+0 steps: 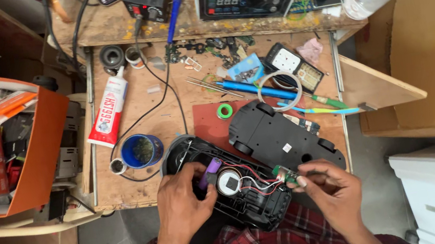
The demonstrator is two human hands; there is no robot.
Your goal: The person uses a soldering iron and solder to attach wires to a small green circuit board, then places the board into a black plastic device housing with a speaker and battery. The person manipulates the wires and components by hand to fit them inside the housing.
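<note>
Down near the body, the left hand (183,201) grips the open toy car shell (241,194), fingertips beside a purple battery (209,172). Right hand (328,186) pinches a small green circuit board (284,174). Beyond lies the black car base (278,135).

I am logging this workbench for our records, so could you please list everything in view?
open black plastic toy car chassis: one, black, front edge of bench
purple cylindrical battery: one, purple, inside chassis
small green circuit board: one, green, on wires by chassis
black toy car body shell: one, black, behind chassis
blue round tin: one, blue, left of chassis
white glue tube: one, white and red, bench left
orange cardboard box: one, orange, far left
left hand: on the chassis by the battery
right hand: pinching circuit board
</note>
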